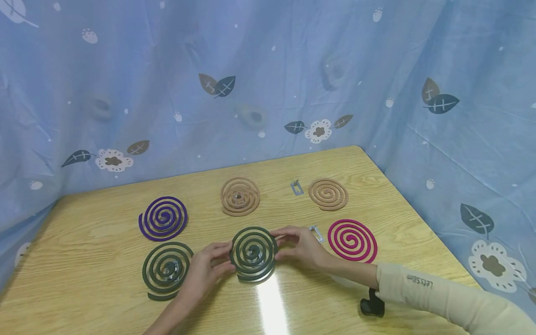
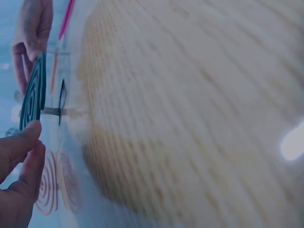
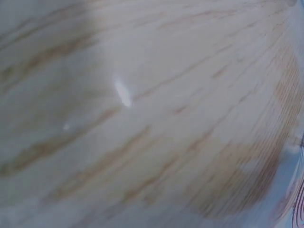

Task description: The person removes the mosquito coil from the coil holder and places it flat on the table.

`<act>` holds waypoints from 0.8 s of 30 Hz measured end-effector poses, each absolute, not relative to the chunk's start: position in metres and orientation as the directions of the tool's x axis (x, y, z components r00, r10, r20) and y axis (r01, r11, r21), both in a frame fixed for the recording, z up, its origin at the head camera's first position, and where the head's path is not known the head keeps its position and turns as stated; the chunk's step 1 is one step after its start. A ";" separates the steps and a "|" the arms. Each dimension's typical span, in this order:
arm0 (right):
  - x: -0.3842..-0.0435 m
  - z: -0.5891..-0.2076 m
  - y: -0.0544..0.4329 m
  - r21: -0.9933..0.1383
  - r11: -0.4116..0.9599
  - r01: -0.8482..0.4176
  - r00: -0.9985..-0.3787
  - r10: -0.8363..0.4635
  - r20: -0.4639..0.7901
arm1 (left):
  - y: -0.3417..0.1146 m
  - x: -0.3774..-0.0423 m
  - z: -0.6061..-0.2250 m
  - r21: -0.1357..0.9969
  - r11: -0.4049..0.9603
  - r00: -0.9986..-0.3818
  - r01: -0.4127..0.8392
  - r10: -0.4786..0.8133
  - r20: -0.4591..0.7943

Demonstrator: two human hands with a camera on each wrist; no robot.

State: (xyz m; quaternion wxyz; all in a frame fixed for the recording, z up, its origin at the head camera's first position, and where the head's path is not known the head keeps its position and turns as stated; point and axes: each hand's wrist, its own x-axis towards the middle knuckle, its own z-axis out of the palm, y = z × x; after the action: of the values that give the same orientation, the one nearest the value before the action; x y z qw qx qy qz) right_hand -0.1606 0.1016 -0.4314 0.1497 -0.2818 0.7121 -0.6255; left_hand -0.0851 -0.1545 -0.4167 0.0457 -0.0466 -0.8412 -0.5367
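A dark green mosquito coil [image 1: 253,251] lies flat between both hands at the front middle of the table. My left hand [image 1: 203,270] pinches its left edge between thumb and fingers. Its right edge is held by the thumb and fingers of my right hand [image 1: 303,246]. Seen edge-on in the left wrist view, the coil sits at the top of a small metal stand [image 2: 60,111], whose post rises to its underside. Another dark green coil [image 1: 157,259] rests on a stand just left of my left hand. The right wrist view shows no hand.
A purple coil [image 1: 164,218] lies at the left, a tan coil [image 1: 230,186] at the back middle, another tan coil [image 1: 328,193] and a magenta coil [image 1: 351,240] at right. Bare metal stands [image 1: 297,188] lie between. A black object [image 1: 371,307] hangs under the right sleeve [image 1: 439,288].
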 end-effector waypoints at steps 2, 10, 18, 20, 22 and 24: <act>-0.161 -0.431 0.102 -0.974 0.065 -0.215 -0.797 -0.589 0.137 | -0.154 -0.086 -0.415 0.897 0.422 -0.991 0.129 0.026 0.130; -0.162 -0.424 0.105 -0.975 0.089 -0.204 -0.810 -0.575 0.116 | -0.153 -0.088 -0.410 0.871 0.458 -0.983 0.175 0.032 0.181; -0.162 -0.420 0.108 -0.979 0.052 -0.197 -0.805 -0.579 0.131 | -0.149 -0.088 -0.408 0.863 0.473 -0.983 0.174 0.031 0.182; -0.161 -0.420 0.109 -0.980 0.047 -0.194 -0.804 -0.580 0.131 | -0.148 -0.087 -0.408 0.864 0.475 -0.984 0.169 0.028 0.177; -0.162 -0.420 0.110 -0.980 0.042 -0.193 -0.802 -0.582 0.133 | -0.147 -0.087 -0.408 0.870 0.466 -0.985 0.161 0.024 0.170; -0.161 -0.420 0.112 -0.981 0.032 -0.190 -0.798 -0.588 0.135 | -0.146 -0.087 -0.407 0.882 0.449 -0.988 0.145 0.021 0.152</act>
State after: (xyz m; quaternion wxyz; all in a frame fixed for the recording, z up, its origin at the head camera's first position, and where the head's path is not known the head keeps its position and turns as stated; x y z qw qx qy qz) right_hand -0.1614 0.1120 -0.4202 0.1559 -0.2771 0.7012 -0.6381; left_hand -0.0869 -0.1465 -0.4074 0.0595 -0.0490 -0.8491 -0.5226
